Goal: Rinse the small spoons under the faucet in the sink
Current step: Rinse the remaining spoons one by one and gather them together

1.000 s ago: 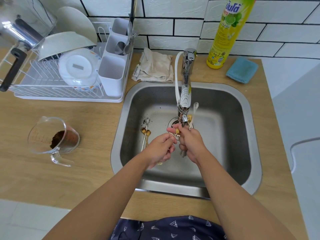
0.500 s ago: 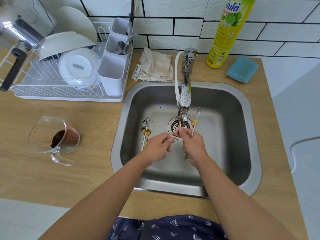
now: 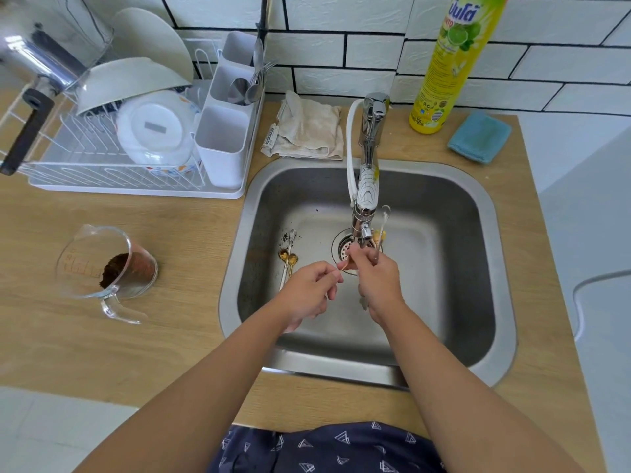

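My right hand (image 3: 377, 281) is closed around small spoons just under the faucet (image 3: 367, 186) spout. A silver spoon (image 3: 384, 216) and a gold spoon (image 3: 379, 236) stick up from its fingers, beside the spout. My left hand (image 3: 312, 290) is just to the left, its thumb and forefinger pinched on the thin gold handle tip (image 3: 342, 265) that pokes out of my right hand. More small spoons lie on the sink floor at the left: two gold ones (image 3: 287, 258) and a silver one (image 3: 292, 234). I cannot make out whether water is running.
The steel sink (image 3: 235, 254) has its drain (image 3: 344, 249) under the spout and dark specks near the loose spoons. A dish rack (image 3: 112, 186) with a cutlery holder stands at the left, a measuring cup (image 3: 102, 268) of brown grounds in front of it. A cloth (image 3: 307, 131), a soap bottle (image 3: 444, 63) and a blue sponge (image 3: 479, 136) line the back.
My hands were pressed together under the spout a second ago and have drawn slightly apart. The spoons in my right hand dipped, then came up beside the spout again.
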`<state>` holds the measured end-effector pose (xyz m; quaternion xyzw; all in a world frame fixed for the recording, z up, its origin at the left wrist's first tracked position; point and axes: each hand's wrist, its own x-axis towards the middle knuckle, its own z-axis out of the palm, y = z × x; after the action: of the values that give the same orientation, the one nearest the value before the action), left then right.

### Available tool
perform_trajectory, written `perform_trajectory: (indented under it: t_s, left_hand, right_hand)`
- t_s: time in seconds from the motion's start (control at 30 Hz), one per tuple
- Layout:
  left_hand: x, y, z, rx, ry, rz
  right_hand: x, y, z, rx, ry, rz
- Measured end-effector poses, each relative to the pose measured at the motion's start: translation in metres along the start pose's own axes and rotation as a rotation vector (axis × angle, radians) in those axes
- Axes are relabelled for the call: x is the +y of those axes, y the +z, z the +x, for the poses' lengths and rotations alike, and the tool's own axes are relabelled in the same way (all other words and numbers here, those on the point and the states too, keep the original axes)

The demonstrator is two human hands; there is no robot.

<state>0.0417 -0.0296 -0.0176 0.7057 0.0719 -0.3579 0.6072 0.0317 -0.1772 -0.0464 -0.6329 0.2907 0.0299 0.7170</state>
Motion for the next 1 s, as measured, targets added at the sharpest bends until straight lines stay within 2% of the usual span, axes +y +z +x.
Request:
perform_trajectory:
  t_s: [0.13, 0.3, 0.37, 0.43, 0.5, 0.57, 0.6, 0.67, 0.73, 0.8, 0.87, 0.93, 1.0]
  left_hand:
    - [0.001, 0.003, 0.001, 0.041, -0.017, -0.006]
    - [0.003, 0.011, -0.002, -0.025, -0.029, 0.009]
    - [0.003, 0.011, -0.001, -0.014, -0.052, -0.025]
    - [0.004, 0.006, 0.000, -0.053, -0.107, -0.170]
    - [0.005, -0.004, 0.000, -0.185, -0.218, -0.451]
    - [0.008, -0.012, -0.004, -0.329, -0.316, -0.679]
    - [0.008, -0.015, -0.006, -0.364, -0.334, -0.702]
    - [0.009, -0.015, -0.007, -0.324, -0.303, -0.523]
    - [0.008, -0.013, -0.008, -0.196, -0.187, -0.145]
    - [0.007, -0.011, -0.007, -0.105, -0.106, 0.091]
    - [0.008, -0.009, -0.007, -0.091, -0.115, 0.052]
    - [0.009, -0.008, -0.006, -0.118, -0.170, -0.141]
    - [0.009, -0.011, -0.006, -0.213, -0.260, -0.397]
  right_hand:
    - [0.001, -0.003, -0.001, -0.109, 0.044, -0.007]
    - [-0.001, -0.005, 0.000, 0.051, 0.042, 0.032]
    - [-0.002, -0.005, 0.000, -0.015, 0.075, 0.048]
    - [-0.004, -0.007, -0.001, -0.152, 0.109, 0.073]
    - [-0.006, -0.011, 0.000, -0.286, 0.134, 0.189]
    - [-0.007, -0.014, 0.001, -0.361, 0.161, 0.291]
    - [-0.008, -0.014, 0.001, -0.365, 0.166, 0.299]
    - [-0.007, -0.013, 0.001, -0.301, 0.181, 0.275]
    - [-0.005, -0.013, 0.003, -0.200, 0.205, 0.241]
    - [-0.001, -0.011, 0.004, -0.178, 0.219, 0.229]
    - [-0.001, -0.010, 0.003, -0.209, 0.215, 0.275]
    - [-0.002, -0.008, 0.001, -0.270, 0.178, 0.281]
    - [-0.003, -0.007, 0.000, -0.306, 0.136, 0.275]
